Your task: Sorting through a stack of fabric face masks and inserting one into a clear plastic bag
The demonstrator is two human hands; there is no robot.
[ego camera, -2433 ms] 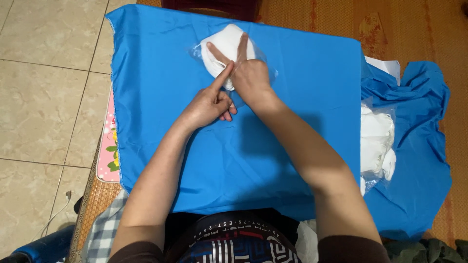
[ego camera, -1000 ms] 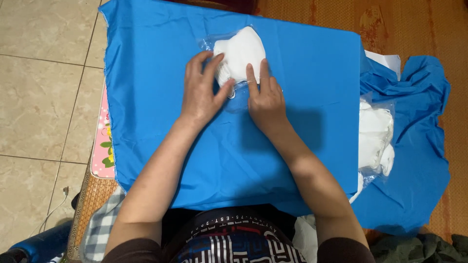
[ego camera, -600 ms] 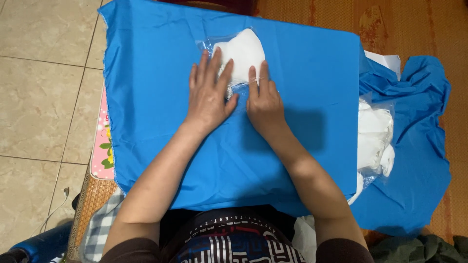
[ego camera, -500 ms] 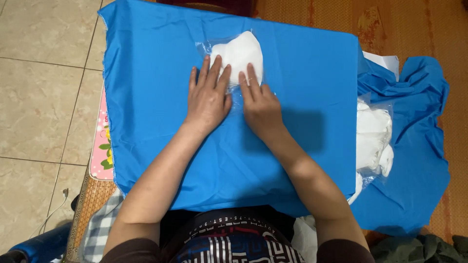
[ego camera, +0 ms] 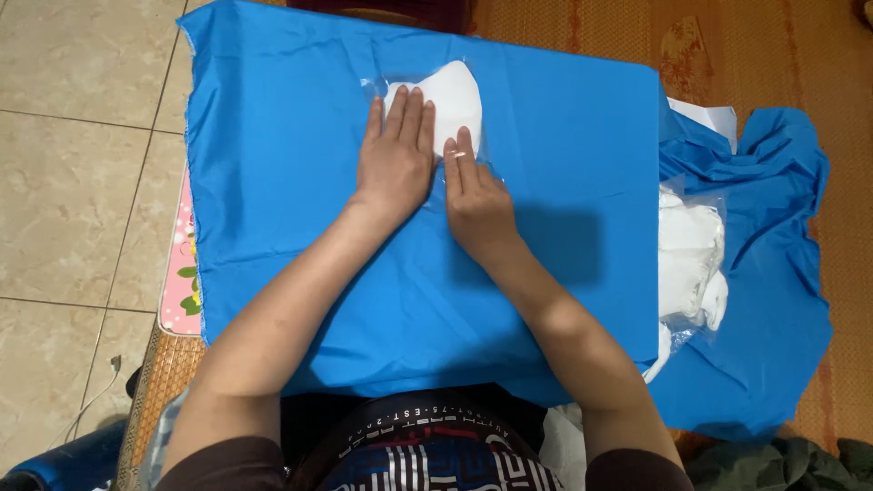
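Both hands are laid flat, palms down, with the fingers stretched and close together; nothing is grasped by them. The left hand (ego camera: pixel 393 162) is pressed on the near left part of a white folded piece in a clear plastic bag (ego camera: pixel 452 105), and the right hand (ego camera: pixel 475 195) is set just beside it, its fingertips touching the near right edge of the bag. Under both palms the blue cloth (ego camera: pixel 300 236) is spread smooth over the work surface. The forearms are held low and converge toward the bag.

To do this pressing well, the weight is probably best kept even across both palms, so that air is pushed out and the slippery plastic is not shifted on the cloth.

Further to the right of the right hand, a bag of white pieces (ego camera: pixel 689 255) is seen on a crumpled blue fabric (ego camera: pixel 773 273).
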